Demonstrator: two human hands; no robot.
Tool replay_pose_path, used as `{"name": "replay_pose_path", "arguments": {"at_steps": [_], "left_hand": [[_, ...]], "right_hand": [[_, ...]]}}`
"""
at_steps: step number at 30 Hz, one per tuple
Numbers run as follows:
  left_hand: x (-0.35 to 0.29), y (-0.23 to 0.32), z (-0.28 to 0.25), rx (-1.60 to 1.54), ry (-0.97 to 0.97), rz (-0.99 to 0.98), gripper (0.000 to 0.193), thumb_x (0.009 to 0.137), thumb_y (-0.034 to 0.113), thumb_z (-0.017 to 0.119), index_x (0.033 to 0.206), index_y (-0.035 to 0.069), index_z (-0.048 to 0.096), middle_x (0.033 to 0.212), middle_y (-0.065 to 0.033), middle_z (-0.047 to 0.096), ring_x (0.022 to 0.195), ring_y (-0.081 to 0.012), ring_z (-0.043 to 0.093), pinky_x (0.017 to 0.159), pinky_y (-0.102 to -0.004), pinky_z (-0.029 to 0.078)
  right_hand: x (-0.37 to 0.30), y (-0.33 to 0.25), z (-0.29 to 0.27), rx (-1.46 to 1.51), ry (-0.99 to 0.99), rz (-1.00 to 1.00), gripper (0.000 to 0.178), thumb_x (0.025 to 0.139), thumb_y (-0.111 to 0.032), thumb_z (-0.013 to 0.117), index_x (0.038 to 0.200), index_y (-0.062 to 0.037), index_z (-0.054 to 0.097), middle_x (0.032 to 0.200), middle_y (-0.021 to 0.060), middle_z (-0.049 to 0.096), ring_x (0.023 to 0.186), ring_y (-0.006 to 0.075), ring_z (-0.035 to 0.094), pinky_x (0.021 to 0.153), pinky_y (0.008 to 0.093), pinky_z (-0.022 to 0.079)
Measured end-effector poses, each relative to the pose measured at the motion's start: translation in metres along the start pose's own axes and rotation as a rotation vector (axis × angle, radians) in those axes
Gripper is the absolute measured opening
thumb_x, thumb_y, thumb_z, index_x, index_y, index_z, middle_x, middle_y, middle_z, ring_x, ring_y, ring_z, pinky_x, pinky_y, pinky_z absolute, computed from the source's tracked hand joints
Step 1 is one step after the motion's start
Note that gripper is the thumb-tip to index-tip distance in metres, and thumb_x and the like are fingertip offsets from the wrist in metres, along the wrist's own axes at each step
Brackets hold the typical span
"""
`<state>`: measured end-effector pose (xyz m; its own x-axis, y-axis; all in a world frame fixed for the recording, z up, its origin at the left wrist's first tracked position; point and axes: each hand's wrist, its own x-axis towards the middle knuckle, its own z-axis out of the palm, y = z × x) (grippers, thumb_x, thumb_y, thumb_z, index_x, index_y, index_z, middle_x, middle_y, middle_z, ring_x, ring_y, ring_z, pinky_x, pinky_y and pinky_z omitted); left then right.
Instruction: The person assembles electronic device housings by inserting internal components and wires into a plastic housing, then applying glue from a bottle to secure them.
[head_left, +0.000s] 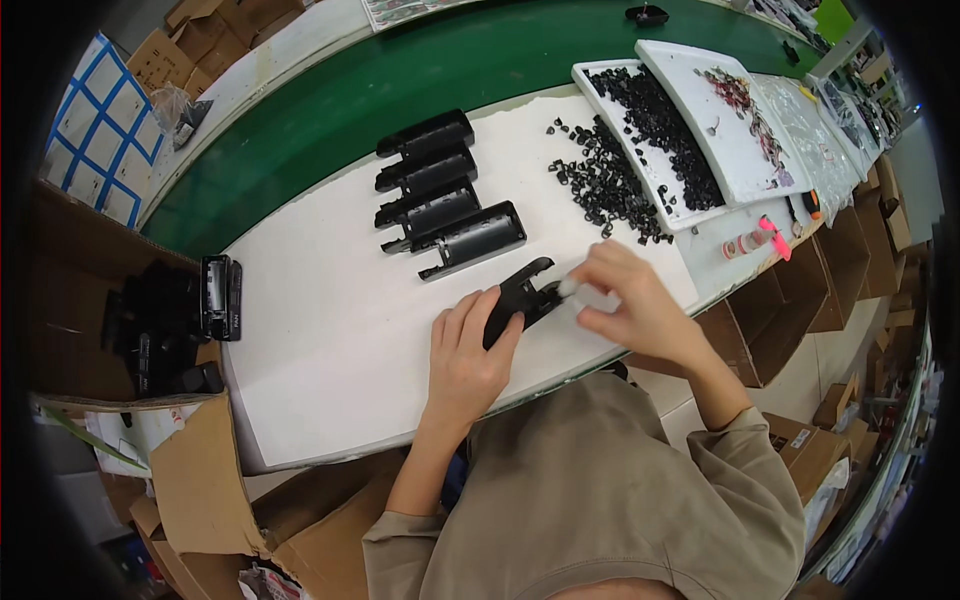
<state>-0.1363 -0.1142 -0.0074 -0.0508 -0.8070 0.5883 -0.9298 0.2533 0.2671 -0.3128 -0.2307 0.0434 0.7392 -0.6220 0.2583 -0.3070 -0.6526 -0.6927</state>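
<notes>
Your left hand [466, 355] lies on the housing [518, 295], which rests on the table sheet [330, 330]; your right hand [630, 300] meets its far end, just right of your left fingertips. Beyond your fingers lie four housings in a row [440, 190]. Right of that row, beyond your right fingers, sits a heap of small parts [600, 180], with a tray [655, 185] of more behind it. Far to the left of your left fingers, a box [60, 300] holds more housings.
</notes>
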Motion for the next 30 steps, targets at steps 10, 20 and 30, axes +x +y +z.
{"name": "replay_pose_path", "arguments": {"at_steps": [10,20,30], "left_hand": [[-0.001,0.003,0.003,0.048,0.037,0.033,0.014,0.073,0.005,0.062,0.086,0.006,0.067,0.112,-0.0118,0.055,0.099,-0.0253,0.054,0.077,-0.0378,0.043],[-0.004,0.000,0.007,0.176,0.097,0.120,0.015,0.069,0.003,0.067,0.082,0.008,0.070,0.111,-0.0106,0.056,0.098,-0.0256,0.052,0.077,-0.0357,0.044],[-0.002,0.005,0.005,0.186,0.068,0.100,0.014,0.073,0.004,0.065,0.086,0.007,0.069,0.111,-0.0104,0.058,0.099,-0.0243,0.052,0.078,-0.0352,0.045]], "right_hand": [[0.003,0.007,0.016,-0.289,-0.179,-0.225,0.029,0.061,-0.008,0.067,0.088,-0.0039,0.059,0.075,0.0059,0.052,0.074,0.0224,0.052,0.066,0.0337,0.039],[-0.059,0.052,-0.012,-0.244,0.888,-0.078,0.023,0.071,0.001,0.058,0.093,0.0023,0.054,0.094,0.0084,0.050,0.087,0.0181,0.050,0.079,0.0282,0.040],[-0.086,0.119,-0.035,-0.546,1.192,0.449,0.067,0.073,-0.016,0.074,0.125,0.0001,0.035,0.118,0.0140,0.049,0.108,0.0204,0.049,0.091,0.0340,0.037]]}}
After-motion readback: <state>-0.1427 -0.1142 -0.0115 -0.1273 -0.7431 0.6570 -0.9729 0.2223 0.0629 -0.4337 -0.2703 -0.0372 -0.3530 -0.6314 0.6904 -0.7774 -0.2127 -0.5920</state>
